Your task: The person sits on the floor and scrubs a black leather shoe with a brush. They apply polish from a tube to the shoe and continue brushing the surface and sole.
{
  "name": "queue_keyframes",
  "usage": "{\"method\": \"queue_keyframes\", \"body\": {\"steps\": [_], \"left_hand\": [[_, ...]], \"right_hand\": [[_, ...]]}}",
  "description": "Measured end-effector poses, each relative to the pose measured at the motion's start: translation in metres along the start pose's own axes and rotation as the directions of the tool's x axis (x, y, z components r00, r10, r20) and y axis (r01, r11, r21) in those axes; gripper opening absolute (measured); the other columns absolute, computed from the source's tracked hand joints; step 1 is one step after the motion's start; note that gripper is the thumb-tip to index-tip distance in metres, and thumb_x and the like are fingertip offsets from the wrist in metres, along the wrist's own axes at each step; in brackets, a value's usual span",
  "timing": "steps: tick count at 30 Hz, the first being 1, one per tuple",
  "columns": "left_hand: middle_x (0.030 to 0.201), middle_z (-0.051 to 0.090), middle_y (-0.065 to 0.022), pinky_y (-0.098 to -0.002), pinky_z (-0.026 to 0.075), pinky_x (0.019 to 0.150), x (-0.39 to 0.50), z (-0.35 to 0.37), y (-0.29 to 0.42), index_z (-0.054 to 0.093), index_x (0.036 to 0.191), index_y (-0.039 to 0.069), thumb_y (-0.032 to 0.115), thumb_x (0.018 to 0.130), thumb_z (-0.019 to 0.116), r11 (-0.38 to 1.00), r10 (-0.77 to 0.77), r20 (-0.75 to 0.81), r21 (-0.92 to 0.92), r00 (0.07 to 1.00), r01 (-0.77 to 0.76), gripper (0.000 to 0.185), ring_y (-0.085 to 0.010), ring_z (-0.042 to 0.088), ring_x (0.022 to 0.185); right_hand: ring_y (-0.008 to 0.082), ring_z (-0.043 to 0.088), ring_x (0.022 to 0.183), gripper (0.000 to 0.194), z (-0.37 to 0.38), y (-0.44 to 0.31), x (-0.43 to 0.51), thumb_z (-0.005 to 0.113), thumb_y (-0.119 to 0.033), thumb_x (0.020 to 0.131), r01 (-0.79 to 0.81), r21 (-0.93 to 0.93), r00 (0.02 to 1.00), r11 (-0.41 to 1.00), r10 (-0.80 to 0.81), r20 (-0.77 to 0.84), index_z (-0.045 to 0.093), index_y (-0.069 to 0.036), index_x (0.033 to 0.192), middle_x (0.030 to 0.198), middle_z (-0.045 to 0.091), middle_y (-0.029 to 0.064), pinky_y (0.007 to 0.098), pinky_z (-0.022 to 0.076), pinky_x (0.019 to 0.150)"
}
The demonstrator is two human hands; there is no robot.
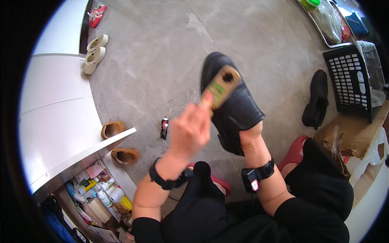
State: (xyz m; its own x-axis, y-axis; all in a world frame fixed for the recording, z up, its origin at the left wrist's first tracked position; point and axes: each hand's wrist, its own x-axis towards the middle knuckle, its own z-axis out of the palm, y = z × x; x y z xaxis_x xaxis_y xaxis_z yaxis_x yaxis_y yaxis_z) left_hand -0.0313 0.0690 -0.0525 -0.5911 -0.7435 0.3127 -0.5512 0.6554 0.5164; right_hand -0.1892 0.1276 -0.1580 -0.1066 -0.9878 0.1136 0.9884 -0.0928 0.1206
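Note:
My left hand (191, 126) grips a tan, flat block (226, 88) with a green label and a dark spot. It looks like a shoe brush, but motion blurs it and its underside is hidden. The block lies across the upper of a black leather shoe (240, 109), toward the toe. Inside the shoe's opening is my right hand (251, 135), holding the shoe up from within with its fingers out of sight. On the floor left of the shoe lies a small black tube (164, 127). A second black shoe (317, 98) rests on its side at the right.
An open drawer (120, 179) full of bottles and papers is at lower left, beneath a white panel (91, 158). Brown shoes (124, 155) and beige clogs (94, 59) line the left side. A black plastic basket (349, 82) and a cardboard box (349, 130) stand at right.

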Motion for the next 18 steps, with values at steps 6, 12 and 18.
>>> {"method": "queue_keyframes", "body": {"steps": [6, 12, 18], "left_hand": [[0.069, 0.051, -0.0086, -0.0382, 0.044, 0.044, -0.058, 0.024, 0.027, 0.06, 0.134, 0.008, -0.004, 0.078, 0.067, 0.956, 0.067, 0.085, -0.29, 0.994, -0.04, 0.058, -0.027, 0.053, 0.05], [0.074, 0.056, -0.0134, -0.0378, 0.045, 0.048, -0.02, 0.016, 0.001, 0.058, 0.136, 0.006, -0.006, 0.082, 0.063, 0.979, -0.106, -0.032, -0.178, 0.994, 0.099, 0.055, -0.0299, 0.057, 0.058], [0.073, 0.058, -0.0144, -0.0361, 0.049, 0.053, -0.015, 0.01, 0.02, 0.063, 0.13, 0.005, -0.005, 0.082, 0.065, 0.942, 0.07, 0.003, -0.33, 0.998, -0.065, 0.049, -0.0309, 0.059, 0.06]], "right_hand": [[0.0309, 0.052, 0.127, 0.046, 0.007, -0.047, 0.006, 0.041, -0.026, 0.104, 0.136, 0.033, 0.991, 0.99, -0.137, 0.01, 0.048, 0.003, 0.139, 0.141, 0.054, 0.0176, 0.0455, 0.0368, 0.115], [0.0315, 0.048, 0.132, 0.048, 0.01, -0.02, 0.002, 0.038, -0.026, 0.105, 0.002, 0.286, 0.991, 0.958, 0.036, -0.126, 0.044, 0.002, 0.144, 0.147, 0.049, 0.0172, 0.0464, 0.0322, 0.118], [0.0346, 0.051, 0.129, 0.049, 0.015, -0.036, 0.004, 0.039, -0.028, 0.104, 0.074, 0.205, 0.987, 0.976, -0.043, -0.152, 0.047, 0.002, 0.142, 0.144, 0.051, 0.0197, 0.0488, 0.0342, 0.117]]}}
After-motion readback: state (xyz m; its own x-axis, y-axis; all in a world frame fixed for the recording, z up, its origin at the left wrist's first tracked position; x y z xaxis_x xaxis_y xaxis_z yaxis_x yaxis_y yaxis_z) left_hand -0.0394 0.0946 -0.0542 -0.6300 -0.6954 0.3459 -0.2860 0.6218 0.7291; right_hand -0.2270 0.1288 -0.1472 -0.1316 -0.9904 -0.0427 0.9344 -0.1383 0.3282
